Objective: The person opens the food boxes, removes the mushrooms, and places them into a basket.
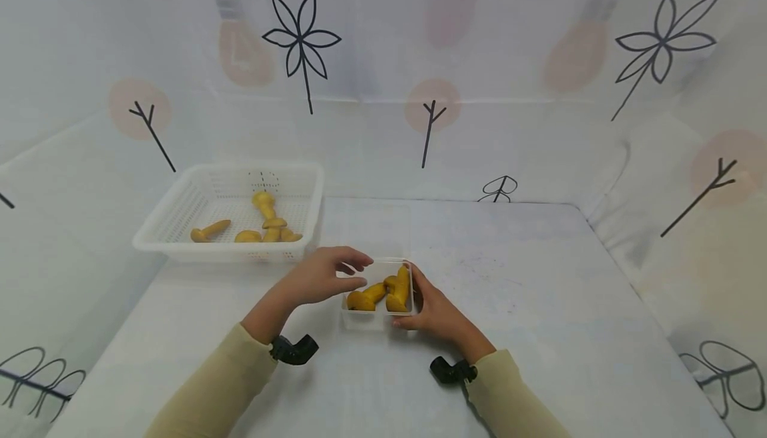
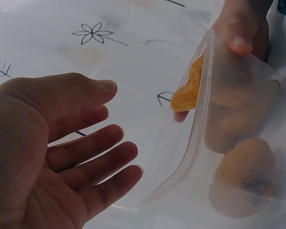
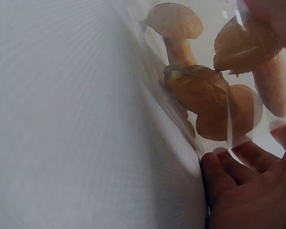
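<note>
A small clear plastic container [image 1: 359,322] stands on the table with several yellow-brown mushrooms [image 1: 363,299] inside. My right hand [image 1: 437,311] grips its right side, thumb at the near wall and fingers along the far end. In the right wrist view, the right fingers [image 3: 250,157] lie against the see-through wall, with mushrooms [image 3: 174,21] showing behind it. My left hand [image 1: 323,275] hovers at the container's left edge, holding nothing. Seen in the left wrist view, the left fingers [image 2: 93,148] are spread and loosely bent, apart from the container wall [image 2: 181,167].
A white perforated plastic basket [image 1: 228,251] stands at the back left of the white table [image 1: 539,331], holding several more mushrooms [image 1: 263,205]. Patterned white cloth [image 1: 371,138] encloses the back and sides. Black devices [image 1: 295,349] are strapped to both wrists.
</note>
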`<state>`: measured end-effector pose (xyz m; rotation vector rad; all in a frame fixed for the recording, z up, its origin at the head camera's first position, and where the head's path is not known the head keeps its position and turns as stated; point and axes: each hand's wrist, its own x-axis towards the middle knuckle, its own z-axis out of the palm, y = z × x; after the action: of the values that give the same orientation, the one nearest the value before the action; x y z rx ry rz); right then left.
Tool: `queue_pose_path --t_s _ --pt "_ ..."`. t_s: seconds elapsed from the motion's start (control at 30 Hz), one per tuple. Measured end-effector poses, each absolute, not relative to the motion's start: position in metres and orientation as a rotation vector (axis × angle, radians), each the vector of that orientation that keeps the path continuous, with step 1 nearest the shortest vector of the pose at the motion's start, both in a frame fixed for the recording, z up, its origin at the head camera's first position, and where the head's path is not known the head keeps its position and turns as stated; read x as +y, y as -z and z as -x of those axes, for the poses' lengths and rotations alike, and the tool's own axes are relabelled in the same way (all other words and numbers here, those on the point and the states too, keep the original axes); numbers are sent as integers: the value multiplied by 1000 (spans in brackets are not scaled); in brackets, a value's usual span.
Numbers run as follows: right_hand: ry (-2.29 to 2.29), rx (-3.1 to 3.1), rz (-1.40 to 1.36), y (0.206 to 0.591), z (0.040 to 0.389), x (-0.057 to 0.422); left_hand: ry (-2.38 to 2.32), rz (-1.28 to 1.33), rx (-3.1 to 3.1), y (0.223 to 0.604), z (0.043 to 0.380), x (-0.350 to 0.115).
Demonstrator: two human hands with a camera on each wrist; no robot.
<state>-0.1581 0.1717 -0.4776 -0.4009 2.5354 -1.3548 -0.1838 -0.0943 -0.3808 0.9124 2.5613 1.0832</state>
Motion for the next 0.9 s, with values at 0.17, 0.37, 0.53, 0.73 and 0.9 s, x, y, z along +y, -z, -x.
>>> queue_pose_path --t_s 0.17,0.37,0.53,0.73,0.9 --pt "1367 2531 392 478 158 171 -1112 -956 2531 384 182 -89" --pt "1394 2523 403 481 158 171 -1149 -1008 2475 389 180 -82" --pt "1407 2530 425 480 158 171 -1164 -1044 2421 392 180 -77" --pt "1411 2532 439 480 157 171 -1132 -1063 2423 397 179 -70" --pt "1429 2517 445 479 156 170 -1092 -1074 2429 400 178 -64"
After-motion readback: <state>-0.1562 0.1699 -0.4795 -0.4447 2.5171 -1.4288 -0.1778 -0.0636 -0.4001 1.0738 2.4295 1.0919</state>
